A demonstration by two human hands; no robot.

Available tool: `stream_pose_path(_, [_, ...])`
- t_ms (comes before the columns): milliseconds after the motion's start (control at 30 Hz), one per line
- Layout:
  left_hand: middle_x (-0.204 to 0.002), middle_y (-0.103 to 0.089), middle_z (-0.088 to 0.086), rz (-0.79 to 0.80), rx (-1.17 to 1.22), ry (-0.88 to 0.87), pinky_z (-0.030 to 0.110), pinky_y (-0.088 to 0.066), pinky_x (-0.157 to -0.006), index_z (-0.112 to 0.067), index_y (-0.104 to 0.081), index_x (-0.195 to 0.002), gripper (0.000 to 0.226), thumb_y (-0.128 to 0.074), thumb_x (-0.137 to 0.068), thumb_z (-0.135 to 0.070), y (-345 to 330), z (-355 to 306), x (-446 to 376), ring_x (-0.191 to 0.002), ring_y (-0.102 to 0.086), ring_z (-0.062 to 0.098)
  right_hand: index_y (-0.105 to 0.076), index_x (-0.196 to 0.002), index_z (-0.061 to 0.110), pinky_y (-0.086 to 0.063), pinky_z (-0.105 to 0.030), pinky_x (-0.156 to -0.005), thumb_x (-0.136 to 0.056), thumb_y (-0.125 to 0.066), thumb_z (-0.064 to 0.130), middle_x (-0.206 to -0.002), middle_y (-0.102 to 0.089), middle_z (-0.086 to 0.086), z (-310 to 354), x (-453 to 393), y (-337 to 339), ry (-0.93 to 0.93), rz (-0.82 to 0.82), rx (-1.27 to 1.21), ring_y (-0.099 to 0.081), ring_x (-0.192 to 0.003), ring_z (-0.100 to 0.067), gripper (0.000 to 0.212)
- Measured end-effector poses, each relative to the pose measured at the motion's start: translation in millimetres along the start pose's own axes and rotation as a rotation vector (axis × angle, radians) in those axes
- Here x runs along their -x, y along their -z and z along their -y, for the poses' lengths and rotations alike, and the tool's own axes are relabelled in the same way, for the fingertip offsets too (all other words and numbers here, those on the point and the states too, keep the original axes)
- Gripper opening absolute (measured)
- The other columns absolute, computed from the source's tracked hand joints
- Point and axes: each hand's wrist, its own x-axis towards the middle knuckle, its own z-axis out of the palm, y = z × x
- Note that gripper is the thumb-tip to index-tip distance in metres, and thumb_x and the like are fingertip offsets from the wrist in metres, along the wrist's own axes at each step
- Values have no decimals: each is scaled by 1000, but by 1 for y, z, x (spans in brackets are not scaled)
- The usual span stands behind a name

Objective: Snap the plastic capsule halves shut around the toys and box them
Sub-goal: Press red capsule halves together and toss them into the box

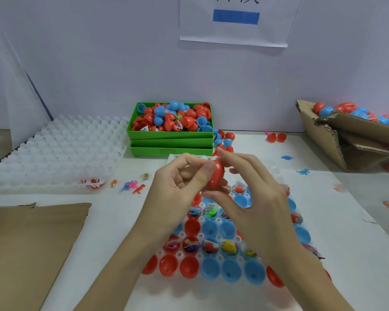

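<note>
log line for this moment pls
both hands grip red plastic capsule | above white plastic tray | not boxed

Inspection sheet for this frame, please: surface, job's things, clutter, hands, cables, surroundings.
Surface: white table, brown cardboard sheet at left.
Job's things: red capsule held over the filled tray of red and blue halves; green bin heaped with capsules; cardboard box of capsules at right.
Clutter: loose toys, stray capsules, empty white tray.
Hands: left hand and right hand both pinch the red capsule.
Cables: nothing seen.
Surroundings: pale wall, paper sign.
</note>
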Motion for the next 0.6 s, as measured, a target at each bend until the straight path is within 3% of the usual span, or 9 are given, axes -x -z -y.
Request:
stream_pose_path(100, [-92, -81, 1, -39, -18, -41, 16, -58, -78, -8, -71, -106, 19, -64, -98, -24, -2, 1, 0, -88, -79, 13, -68, -131, 6, -50, -18, -100, -85, -81, 22, -119, -69, -2, 1, 0, -2, 25, -46, -22, -66, -110, -11, 51])
stream_pose_path(200, [-93, -80, -2, -96, -13, -88, 16, -58, -77, -10, -73, -104, 19, -66, -95, -25, -6, 5, 1, -89, -78, 12, -68, -132, 6, -51, -18, -99, -82, -86, 12, -117, -70, -1, 1, 0, -3, 32, -65, -29, -67, -109, -11, 53])
stream_pose_path(433, [-92, -80, -3, -98, 1, -119, 16, -58, -77, -9, -73, -102, 19, -67, -94, -24, -10, 9, 1, -90, -78, 12, -70, -131, 9, -52, -18, -98, -82, -84, 18, -116, -71, 2, -4, 1, -1, 6, -58, -63, -68, -109, -9, 52])
stream_pose_path(600, [-92, -78, -14, -109, -251, -109, 15, -57, -79, -26, -71, -100, 23, -63, -93, -47, -2, 13, -1, -90, -76, 5, -66, -136, 14, -49, -15, -98, -87, -82, 21, -120, -66, 5, -4, 1, -7, -55, 16, -69, -63, -112, -6, 52])
